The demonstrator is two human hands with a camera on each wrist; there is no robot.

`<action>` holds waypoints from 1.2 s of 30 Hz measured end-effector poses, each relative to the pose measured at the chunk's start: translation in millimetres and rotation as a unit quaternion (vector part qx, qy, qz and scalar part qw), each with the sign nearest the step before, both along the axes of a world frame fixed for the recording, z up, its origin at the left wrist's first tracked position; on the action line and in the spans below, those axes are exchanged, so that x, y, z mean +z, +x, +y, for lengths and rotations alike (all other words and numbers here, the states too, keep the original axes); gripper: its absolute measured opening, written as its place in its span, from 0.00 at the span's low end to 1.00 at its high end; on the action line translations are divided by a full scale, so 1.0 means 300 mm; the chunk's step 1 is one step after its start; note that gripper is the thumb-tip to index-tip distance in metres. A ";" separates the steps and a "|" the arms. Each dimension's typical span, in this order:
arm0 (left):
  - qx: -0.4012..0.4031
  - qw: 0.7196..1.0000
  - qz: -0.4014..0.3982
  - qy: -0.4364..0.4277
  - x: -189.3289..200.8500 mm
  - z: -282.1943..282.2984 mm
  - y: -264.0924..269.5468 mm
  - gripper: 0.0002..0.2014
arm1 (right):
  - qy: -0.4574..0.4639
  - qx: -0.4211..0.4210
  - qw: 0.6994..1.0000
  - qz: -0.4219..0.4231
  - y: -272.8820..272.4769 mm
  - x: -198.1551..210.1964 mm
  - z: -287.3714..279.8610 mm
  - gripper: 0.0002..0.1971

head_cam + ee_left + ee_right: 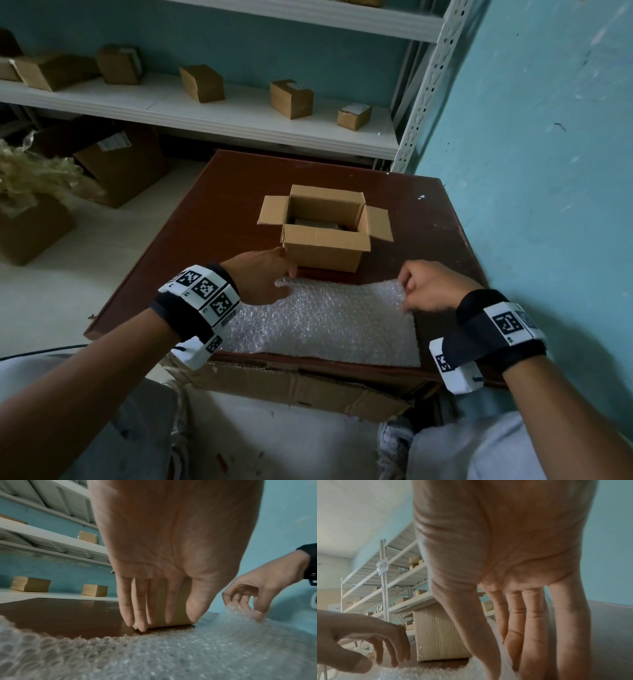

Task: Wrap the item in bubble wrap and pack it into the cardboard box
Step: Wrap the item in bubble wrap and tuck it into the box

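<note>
An open cardboard box [325, 246] stands mid-table with its flaps spread; something grey [317, 223] lies inside, mostly hidden. A sheet of bubble wrap [322, 325] lies flat on the table in front of the box. My left hand [287, 270] is at the sheet's far left corner, and its straight fingers [142, 615] touch the box [178, 615] at its base. My right hand [406, 294] pinches the sheet's far right corner between thumb and fingers [530, 635], lifting it slightly. The left wrist view shows that right hand [248, 601] holding the raised bubble wrap [171, 655].
The brown table [212, 219] stands against a teal wall [548, 171] on the right. Behind it, a white shelf [205, 109] carries several small cardboard boxes. Larger boxes [120, 164] sit on the floor at left. Torn cardboard [308, 387] hangs below the table's near edge.
</note>
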State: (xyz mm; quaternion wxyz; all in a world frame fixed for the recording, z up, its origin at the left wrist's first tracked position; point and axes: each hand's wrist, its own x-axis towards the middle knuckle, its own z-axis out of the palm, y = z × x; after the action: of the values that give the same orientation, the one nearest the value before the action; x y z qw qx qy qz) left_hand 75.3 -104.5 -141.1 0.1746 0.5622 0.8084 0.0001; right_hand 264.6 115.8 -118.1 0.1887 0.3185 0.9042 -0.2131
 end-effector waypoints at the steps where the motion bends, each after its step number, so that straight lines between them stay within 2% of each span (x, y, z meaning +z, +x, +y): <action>1: -0.013 1.000 -0.005 0.012 0.002 0.005 0.012 0.18 | -0.004 0.013 1.000 0.017 0.000 0.010 -0.004 0.17; 8: -0.084 0.988 -0.033 0.122 0.014 0.046 0.098 0.17 | -0.015 0.084 0.992 0.094 0.003 0.070 -0.039 0.12; 12: -0.133 0.965 -0.045 0.220 0.023 0.069 0.132 0.11 | -0.023 0.116 0.987 0.113 -0.005 0.090 -0.065 0.12; 16: -0.162 0.939 -0.019 0.302 0.042 0.095 0.159 0.14 | -0.014 0.134 0.980 0.144 -0.014 0.109 -0.096 0.12; 19: -0.148 0.936 0.000 0.320 0.056 0.113 0.171 0.19 | -0.015 0.144 0.975 0.170 -0.022 0.119 -0.117 0.11; 25: -0.131 0.928 -0.003 0.348 0.070 0.126 0.172 0.21 | -0.034 0.146 0.963 0.226 -0.029 0.142 -0.130 0.13; 29: -0.113 0.929 -0.008 0.353 0.091 0.129 0.153 0.16 | -0.074 0.133 0.946 0.285 -0.027 0.152 -0.131 0.17; 36: -0.089 0.920 -0.017 0.380 0.139 0.132 0.119 0.05 | -0.065 0.127 0.932 0.332 -0.026 0.162 -0.123 0.21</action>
State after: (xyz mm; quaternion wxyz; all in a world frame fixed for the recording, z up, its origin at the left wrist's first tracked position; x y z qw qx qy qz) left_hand 111.0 -65.1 -99.4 -0.0392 0.6554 0.6912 0.3018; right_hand 256.9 78.8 -69.5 -0.0767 0.0993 0.9322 -0.3396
